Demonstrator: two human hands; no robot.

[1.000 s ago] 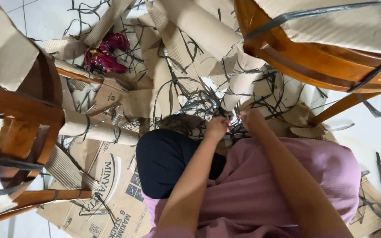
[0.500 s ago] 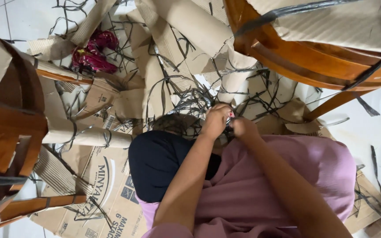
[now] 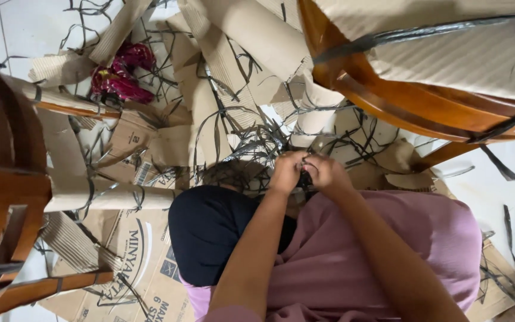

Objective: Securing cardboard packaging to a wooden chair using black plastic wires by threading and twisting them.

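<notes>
Your two hands meet over a dark tangle of black plastic straps, just beyond your knees. Your left hand is curled narrow, fingers pinched on the strands; your right hand is closed tight against it, knuckles touching, gripping the same bundle. What sits between the palms is hidden, so you cannot tell more than that it is dark strapping.

The straps spread from your hands over a heap of brown cardboard wrapping lying on the white tiled floor. Beyond the heap, on its far left edge, lies a crumpled red cloth.

To the right of the heap, a wooden chair stands close, its seat covered in corrugated cardboard bound with black strap. To the left of the heap, another wooden chair has its rails wrapped in cardboard.

Nearer you than the heap, a flattened printed carton lies under your legs, beside your pink skirt and black cloth.
</notes>
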